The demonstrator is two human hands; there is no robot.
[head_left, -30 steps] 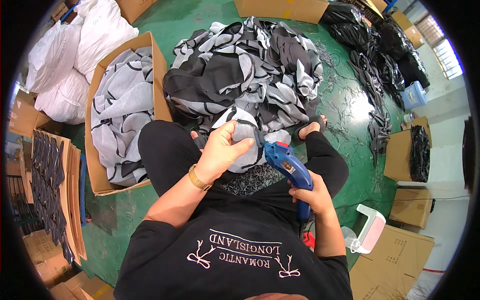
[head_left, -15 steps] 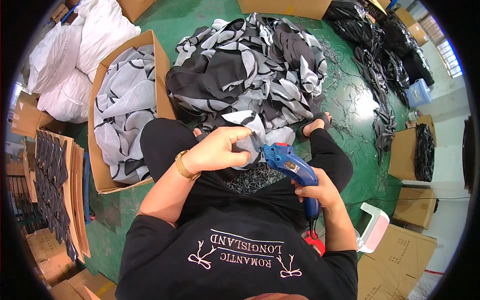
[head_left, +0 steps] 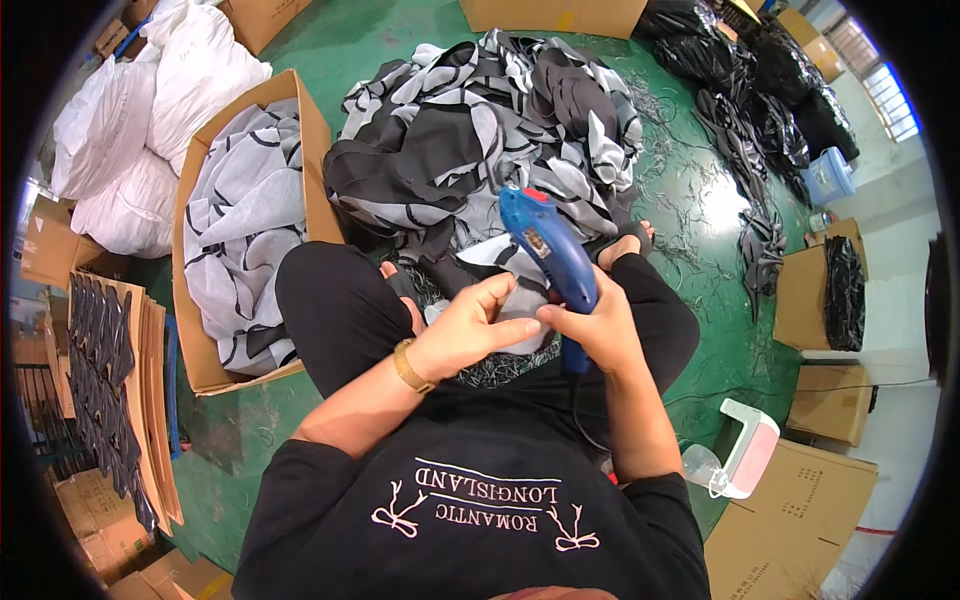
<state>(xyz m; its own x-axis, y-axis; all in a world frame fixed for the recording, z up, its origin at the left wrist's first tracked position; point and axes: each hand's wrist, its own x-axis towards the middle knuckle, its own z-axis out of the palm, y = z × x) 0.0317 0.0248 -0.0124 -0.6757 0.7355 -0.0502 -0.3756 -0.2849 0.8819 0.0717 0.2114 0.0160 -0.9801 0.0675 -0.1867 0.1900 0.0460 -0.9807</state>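
Note:
Bent thumb and fingers of my left hand close on a grey fabric piece in front of my lap; the exact grip is partly hidden. My right hand is wrapped round the handle of a blue electric fabric cutter with a red button near its head. The cutter's head points away from me, over the fabric pile, and its cord runs down toward my lap. My right thumb reaches toward the fabric piece, close to my left thumb. Thin grey and black trimmings lie between my legs.
To the left stands a cardboard box full of grey fabric, with white sacks behind it. Black bags and a blue bucket are at the far right. A pink-and-white appliance is near my right elbow. Trimmings litter the green floor.
My right hand has lifted the cutter and swung its head away from me, off the fabric. Both hands have drawn close together; my left hand has moved right and nearer my body.

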